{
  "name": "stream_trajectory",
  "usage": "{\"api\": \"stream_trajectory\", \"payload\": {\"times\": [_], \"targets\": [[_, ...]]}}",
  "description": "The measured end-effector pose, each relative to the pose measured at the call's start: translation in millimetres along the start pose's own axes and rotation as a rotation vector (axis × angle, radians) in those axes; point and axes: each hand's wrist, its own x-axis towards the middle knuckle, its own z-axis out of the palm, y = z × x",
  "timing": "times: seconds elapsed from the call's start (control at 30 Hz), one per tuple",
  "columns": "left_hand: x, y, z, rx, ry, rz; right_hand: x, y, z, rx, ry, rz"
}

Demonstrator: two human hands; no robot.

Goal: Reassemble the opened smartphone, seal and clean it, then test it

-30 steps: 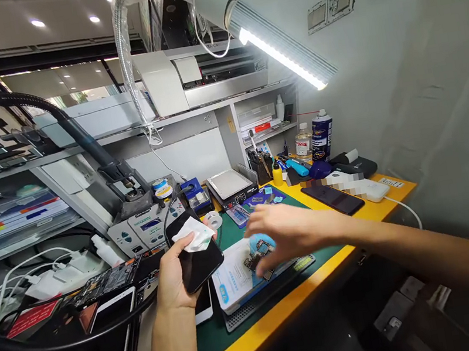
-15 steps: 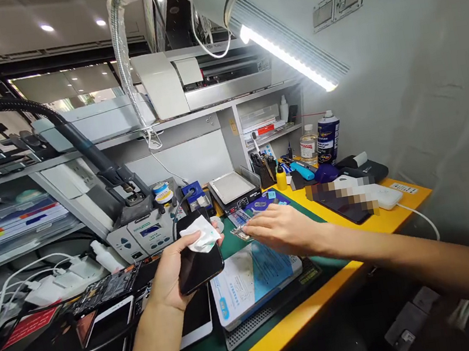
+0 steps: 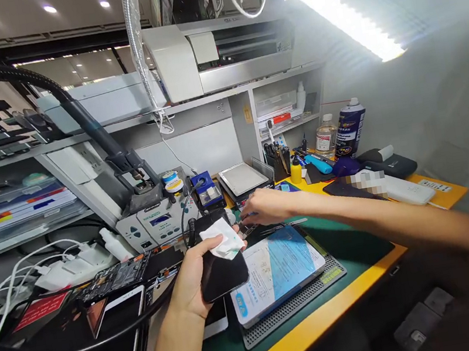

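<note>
My left hand (image 3: 199,273) is wrapped round a black phone (image 3: 223,275), and its thumb presses a crumpled white tissue (image 3: 223,240) onto the screen. Just right of the phone's upper end, my right hand (image 3: 261,208) reaches over the green mat with fingers bent down and pressed together. Its fingertips are near small metal parts (image 3: 249,229), and what they hold, if anything, is too small to name. Below both hands lies a blue and white box (image 3: 276,270) on a grey perforated tray (image 3: 294,302). Tweezers (image 3: 289,224) lie behind the box.
A soldering station (image 3: 159,220) and blue holder (image 3: 208,190) stand behind the phone. Opened phones and a tablet (image 3: 114,343) fill the left side. A black hose (image 3: 88,124) arches there. Bottles (image 3: 325,136), a spray can (image 3: 349,129) and a white power bank (image 3: 392,186) are at the right.
The view has shifted, so the bench items appear lower or further right. My right hand has moved back and left, closer to the phone's top. My left hand still holds phone and tissue.
</note>
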Motion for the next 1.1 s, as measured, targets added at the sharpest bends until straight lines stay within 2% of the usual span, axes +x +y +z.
{"api": "stream_trajectory", "payload": {"times": [0.07,0.17,0.3,0.4,0.5,0.63,0.73,0.8,0.97,1.1], "targets": [[-0.5,-0.1,-0.3,0.001,0.007,0.003,-17.0,12.8,-16.4,0.015,-0.051,0.119],[-1.2,-1.1,-0.7,0.002,0.015,0.004,-45.9,28.1,-26.9,0.055,-0.225,0.232],[-0.9,-4.3,1.2,0.004,0.016,-0.015,-65.6,32.7,-13.5,0.132,-0.375,0.287],[-0.1,-6.5,2.9,0.013,0.018,-0.022,-62.3,31.4,-3.6,0.159,-0.402,0.304],[0.3,-7.4,3.4,0.013,0.025,-0.008,-60.0,31.7,-2.6,0.14,-0.413,0.331],[0.4,-8.2,3.9,0.001,0.032,-0.016,-80.7,36.8,-9.4,0.068,-0.391,0.413],[0.8,-10.6,6.2,-0.012,0.027,-0.032,-102.2,45.8,-17.8,0.027,-0.335,0.502],[1.3,-13.4,8.8,-0.023,0.018,-0.039,-106.2,53.5,-22.0,0.009,-0.287,0.551],[2.1,-20.7,13.3,-0.043,-0.015,-0.052,-75.0,63.0,-15.0,0.068,-0.168,0.578],[-0.7,-24.9,14.0,-0.051,-0.011,-0.052,-57.2,44.1,-11.1,0.18,-0.02,0.536]]}}
